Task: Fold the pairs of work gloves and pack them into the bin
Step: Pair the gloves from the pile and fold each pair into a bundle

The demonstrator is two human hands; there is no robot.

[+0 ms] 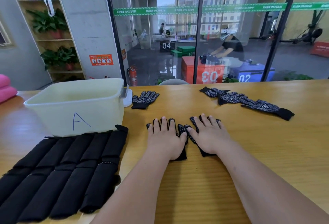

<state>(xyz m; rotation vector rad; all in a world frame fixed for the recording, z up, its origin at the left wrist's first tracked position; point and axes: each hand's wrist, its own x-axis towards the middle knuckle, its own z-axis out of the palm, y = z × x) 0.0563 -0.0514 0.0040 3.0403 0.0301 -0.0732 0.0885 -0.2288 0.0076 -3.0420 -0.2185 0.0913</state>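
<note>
Our left hand (165,138) presses flat, fingers spread, on the left glove (180,129), our right hand (208,134) likewise on the right glove (194,122). The bin (74,117) stands toward the table's (195,179) far left corner.

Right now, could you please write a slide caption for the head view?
Left hand and right hand press flat on a pair of black gloves on the table, near the bin marked A.

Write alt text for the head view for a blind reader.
A person's left hand and right hand press flat on a pair of dotted black work gloves laid side by side on a wooden table. At left, a pale bin marked A stands behind rows of folded black gloves; loose gloves lie at far right and a single glove beside the bin.
</note>
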